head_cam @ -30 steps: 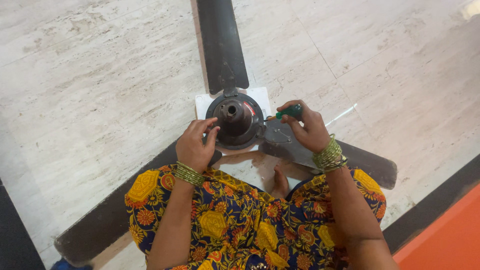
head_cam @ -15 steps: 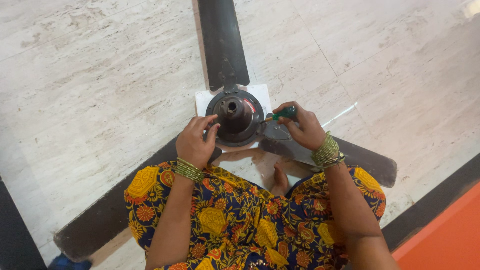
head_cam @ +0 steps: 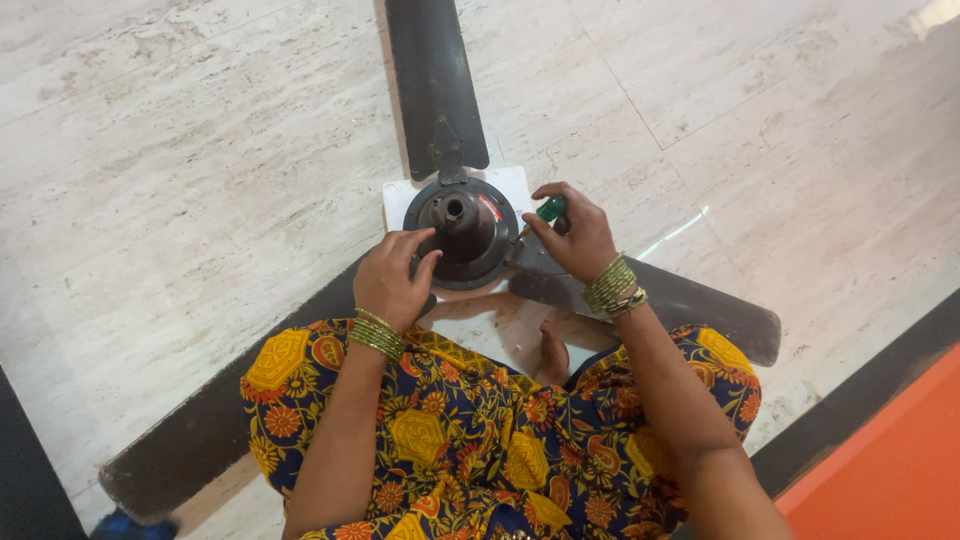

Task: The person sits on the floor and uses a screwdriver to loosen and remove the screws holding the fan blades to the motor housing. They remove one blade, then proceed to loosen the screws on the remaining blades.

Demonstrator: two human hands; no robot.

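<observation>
Seen from the head camera looking straight down, pale marble-look floor tiles point(head_cam: 200, 150) fill most of the view, with an orange surface point(head_cam: 900, 470) in the lower right corner behind a dark border strip. Ceiling fan lies flat on the floor: three dark blades, one pointing up-frame point(head_cam: 432, 80), one running to lower left point(head_cam: 200, 440), one to the right point(head_cam: 690, 300). Person sits on the floor at the fan, lap in a yellow, orange and navy floral print garment point(head_cam: 480, 440), one bare foot point(head_cam: 552, 355) showing between the knees. Fan motor hub point(head_cam: 462, 230), dark and round with a central shaft hole, sits on a white sheet point(head_cam: 510, 185) where the blades meet. Left hand point(head_cam: 392, 280) rests fingers curled on the hub's lower-left rim, holding nothing separate. Right hand point(head_cam: 572, 235) is closed around a green-handled screwdriver point(head_cam: 550, 208), tip toward the hub's right edge at the blade bracket; tip itself too small to make out. Stacked gold-green bangles on both wrists.
</observation>
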